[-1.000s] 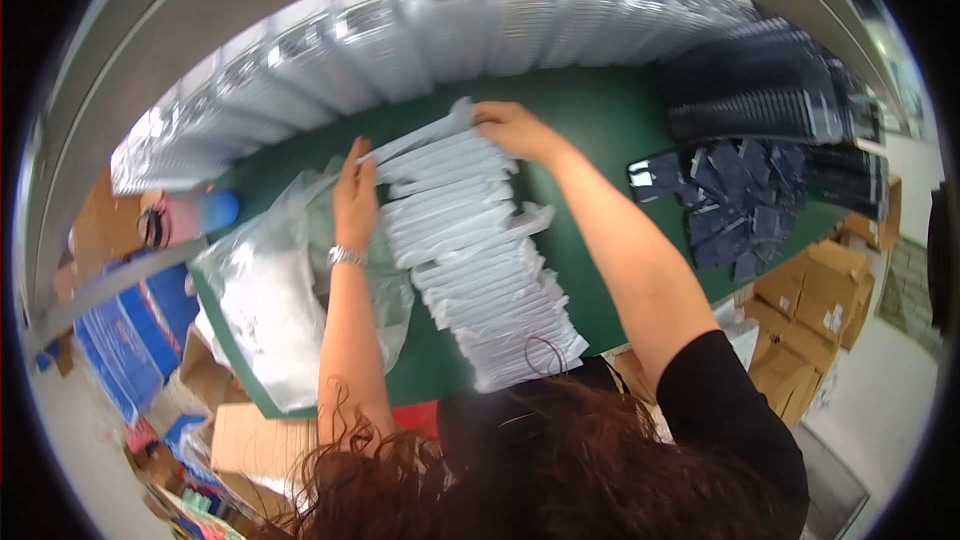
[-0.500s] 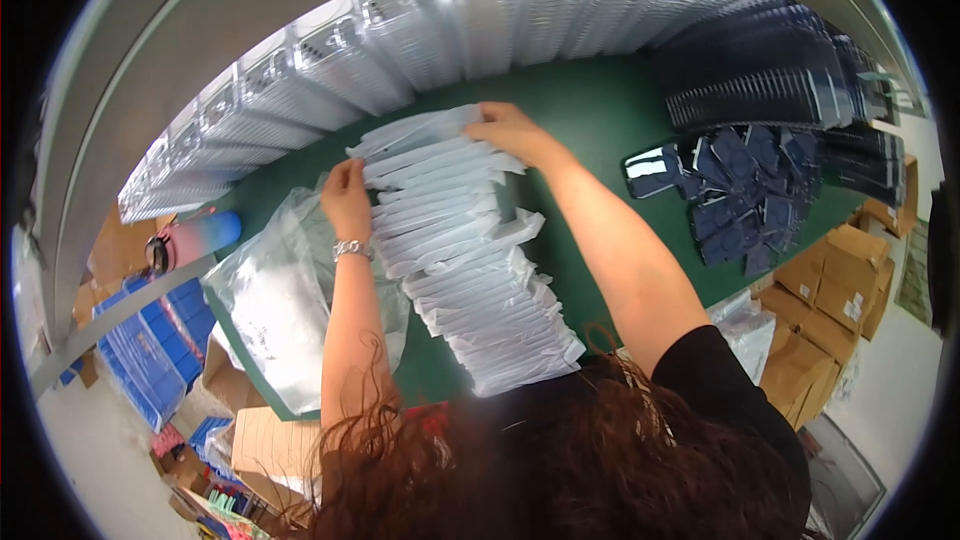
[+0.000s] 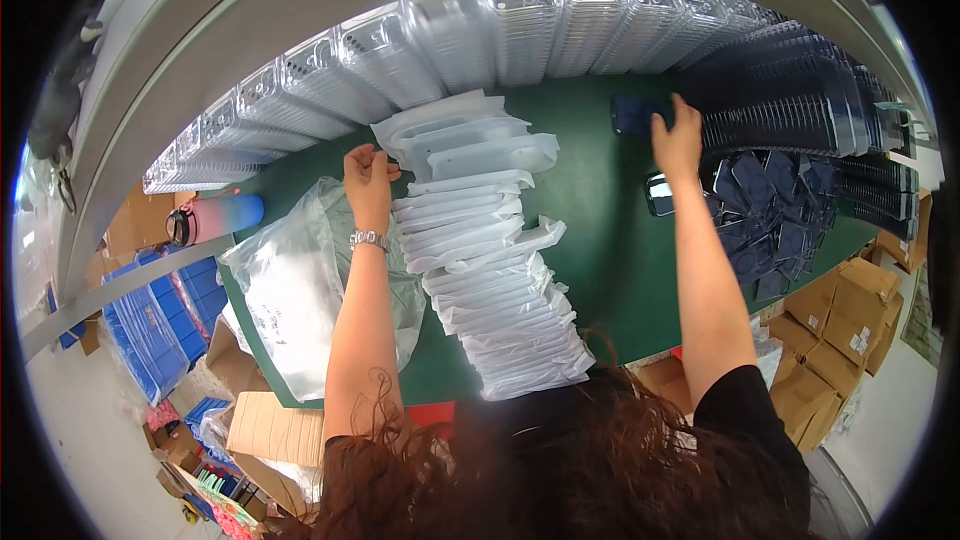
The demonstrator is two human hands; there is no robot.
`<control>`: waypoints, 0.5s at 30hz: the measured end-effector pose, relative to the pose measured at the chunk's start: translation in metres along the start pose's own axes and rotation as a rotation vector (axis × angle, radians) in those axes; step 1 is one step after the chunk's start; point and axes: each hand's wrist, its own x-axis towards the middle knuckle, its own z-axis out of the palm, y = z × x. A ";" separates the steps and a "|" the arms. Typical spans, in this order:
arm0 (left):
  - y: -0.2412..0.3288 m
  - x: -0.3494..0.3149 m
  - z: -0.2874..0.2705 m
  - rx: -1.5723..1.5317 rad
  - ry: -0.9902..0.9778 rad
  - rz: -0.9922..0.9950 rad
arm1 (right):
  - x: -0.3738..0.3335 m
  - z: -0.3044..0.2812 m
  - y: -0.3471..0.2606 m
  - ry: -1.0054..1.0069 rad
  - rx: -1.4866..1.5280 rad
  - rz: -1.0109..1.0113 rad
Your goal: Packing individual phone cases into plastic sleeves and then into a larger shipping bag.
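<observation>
Your green table (image 3: 620, 240) carries overlapping white packets (image 3: 490, 260) down the middle of the frame, a clear plastic bag (image 3: 295, 310) left of them, clear trays (image 3: 525, 25) across the top, and, at right, dark trays (image 3: 770, 100) above heaped dark pieces (image 3: 775, 210).

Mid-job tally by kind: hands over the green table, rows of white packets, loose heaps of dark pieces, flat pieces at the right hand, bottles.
Hands, left hand and right hand: 2
Row of white packets: 1
Loose heap of dark pieces: 1
Dark flat piece: 1
Bottle: 1
Total: 6
</observation>
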 end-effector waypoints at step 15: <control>-0.023 0.006 -0.007 0.301 -0.160 -0.035 | -0.039 0.084 -0.140 -1.057 0.845 0.485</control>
